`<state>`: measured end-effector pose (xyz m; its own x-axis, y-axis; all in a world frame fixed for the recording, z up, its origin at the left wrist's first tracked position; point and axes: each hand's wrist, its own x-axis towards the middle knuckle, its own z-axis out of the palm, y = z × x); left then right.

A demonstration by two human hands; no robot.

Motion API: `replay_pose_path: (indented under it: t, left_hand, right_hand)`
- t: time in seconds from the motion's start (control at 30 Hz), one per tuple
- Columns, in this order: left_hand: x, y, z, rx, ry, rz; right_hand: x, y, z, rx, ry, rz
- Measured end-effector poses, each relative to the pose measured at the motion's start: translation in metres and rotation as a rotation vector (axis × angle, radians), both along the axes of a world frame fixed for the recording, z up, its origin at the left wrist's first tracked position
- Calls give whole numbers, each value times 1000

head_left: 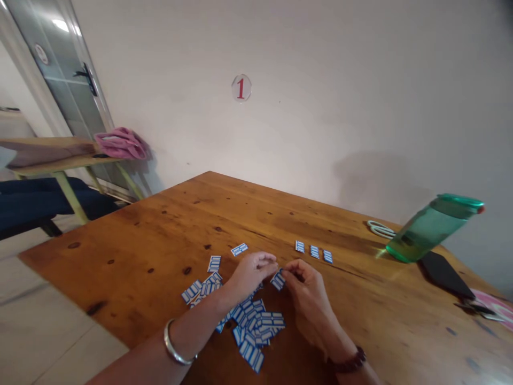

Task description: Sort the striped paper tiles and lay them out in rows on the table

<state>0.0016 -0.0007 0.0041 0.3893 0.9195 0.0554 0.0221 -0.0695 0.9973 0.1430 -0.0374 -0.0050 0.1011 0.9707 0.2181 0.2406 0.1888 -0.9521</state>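
Observation:
My right hand (306,286) pinches a small blue-and-white card (278,279) between thumb and fingers, just above the wooden table (248,200). Close to that card's left side is my left hand (254,270), its fingers loosely bent and apart, with nothing visible in them. Under and around my left forearm lies a loose pile of similar cards (252,321), partly hidden by the arm. Two single cards rest beyond the pile, one card (239,249) flat and apart. Farther back, three small stacks of cards (315,251) stand in a row.
At the right stand a tilted-looking green bottle (435,227), a white coiled cable (380,230), a black flat case (447,275) and keys (476,307). A wall is behind the table. On the left, a bench (68,166) carries a pink cloth (122,143).

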Motion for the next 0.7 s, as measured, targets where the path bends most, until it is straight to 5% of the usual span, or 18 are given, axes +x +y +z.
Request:
replay_pose_path:
  t: [0.17,0.4,0.7]
  left_hand:
    - [4,-5,7,-57,-89,-178]
    - [-23,7,25,-238,-348,221]
    - [-27,4,32,-328,-417,289]
  right_hand:
    - [-11,-6,12,17,78,-67]
    - [-20,-2,17,-1,-143,-73]
    - [-49,-11,10,-42,-781,49]
